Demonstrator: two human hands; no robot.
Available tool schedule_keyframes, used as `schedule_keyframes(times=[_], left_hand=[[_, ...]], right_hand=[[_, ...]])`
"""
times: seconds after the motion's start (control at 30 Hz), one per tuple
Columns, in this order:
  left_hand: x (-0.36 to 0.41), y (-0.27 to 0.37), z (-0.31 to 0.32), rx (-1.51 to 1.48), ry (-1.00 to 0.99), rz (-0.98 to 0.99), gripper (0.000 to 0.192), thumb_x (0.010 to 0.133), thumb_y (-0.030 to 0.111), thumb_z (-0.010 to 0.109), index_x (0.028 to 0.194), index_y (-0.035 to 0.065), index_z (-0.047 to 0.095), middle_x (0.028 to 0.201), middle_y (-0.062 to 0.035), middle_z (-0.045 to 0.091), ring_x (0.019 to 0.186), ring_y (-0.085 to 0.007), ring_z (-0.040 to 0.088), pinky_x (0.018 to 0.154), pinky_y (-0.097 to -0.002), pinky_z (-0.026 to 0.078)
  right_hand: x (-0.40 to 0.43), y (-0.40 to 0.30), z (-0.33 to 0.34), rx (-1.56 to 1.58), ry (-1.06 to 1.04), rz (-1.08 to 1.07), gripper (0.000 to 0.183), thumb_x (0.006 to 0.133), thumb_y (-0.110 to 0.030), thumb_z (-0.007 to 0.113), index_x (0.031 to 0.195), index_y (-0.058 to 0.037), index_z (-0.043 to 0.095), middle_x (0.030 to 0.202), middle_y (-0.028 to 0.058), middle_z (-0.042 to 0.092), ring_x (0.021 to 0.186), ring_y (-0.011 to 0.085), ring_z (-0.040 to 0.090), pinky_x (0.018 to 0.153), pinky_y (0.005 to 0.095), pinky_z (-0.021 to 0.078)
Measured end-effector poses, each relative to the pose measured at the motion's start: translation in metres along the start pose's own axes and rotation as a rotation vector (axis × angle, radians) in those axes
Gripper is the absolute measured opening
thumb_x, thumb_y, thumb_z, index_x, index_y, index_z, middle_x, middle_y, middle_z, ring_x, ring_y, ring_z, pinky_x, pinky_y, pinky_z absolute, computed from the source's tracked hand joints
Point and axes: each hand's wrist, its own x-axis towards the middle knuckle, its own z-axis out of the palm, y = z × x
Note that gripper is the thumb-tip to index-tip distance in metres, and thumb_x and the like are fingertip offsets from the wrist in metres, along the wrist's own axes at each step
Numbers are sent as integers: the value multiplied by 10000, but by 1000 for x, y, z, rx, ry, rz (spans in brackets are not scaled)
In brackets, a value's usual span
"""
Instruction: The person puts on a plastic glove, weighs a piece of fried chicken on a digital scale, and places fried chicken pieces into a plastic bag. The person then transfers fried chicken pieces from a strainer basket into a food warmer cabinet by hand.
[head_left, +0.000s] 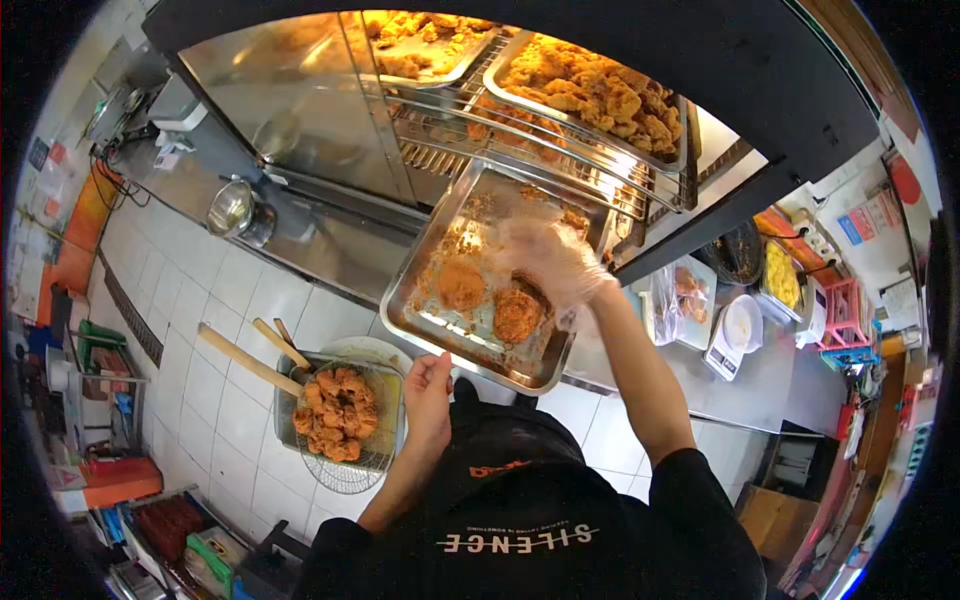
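Note:
A metal tray juts out of the heated display cabinet in front of me, its inside smeared with grease and crumbs. Two pieces of breaded fried chicken lie in it: a left piece and a right piece. My right hand, in a see-through plastic glove, is over the tray just behind these pieces. Motion blurs its fingers, so whether they hold anything is hidden. My bare left hand is beside the tray's near edge, fingers curled in and nothing visible in them.
Trays of fried chicken rest on the cabinet's wire racks. At lower left, a wire skimmer with fried pieces sits over a container. A scale and bagged food occupy the right counter; a metal bowl stands left.

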Motion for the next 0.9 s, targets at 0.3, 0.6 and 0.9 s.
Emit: schedule_keyframes(times=[0.3, 0.6, 0.9], left_hand=[[-1, -10, -9, 15, 55, -58, 124, 901, 153, 654, 859, 68, 574, 703, 49, 525, 602, -36, 435, 554, -186, 354], [-8, -3, -8, 15, 46, -49, 118, 907, 152, 646, 859, 72, 574, 720, 47, 532, 613, -35, 442, 573, -181, 357], [-6, -6, -5, 5, 65, -63, 119, 909, 159, 643, 867, 79, 565, 710, 49, 518, 602, -35, 442, 559, -183, 356]], right_hand=[[-23, 6, -9, -455, -169, 268, 444, 736, -394, 680, 815, 38, 614, 842, 257, 645, 834, 400, 637, 753, 453, 502], [-52, -16, 0, 92, -40, 346, 484, 718, -304, 782, 1083, -28, 625, 912, 170, 678, 891, 277, 657, 797, 374, 508], [-41, 2, -9, -20, 82, 346, 511, 719, -392, 777, 1048, -24, 645, 888, 141, 673, 811, 258, 640, 749, 361, 507]])
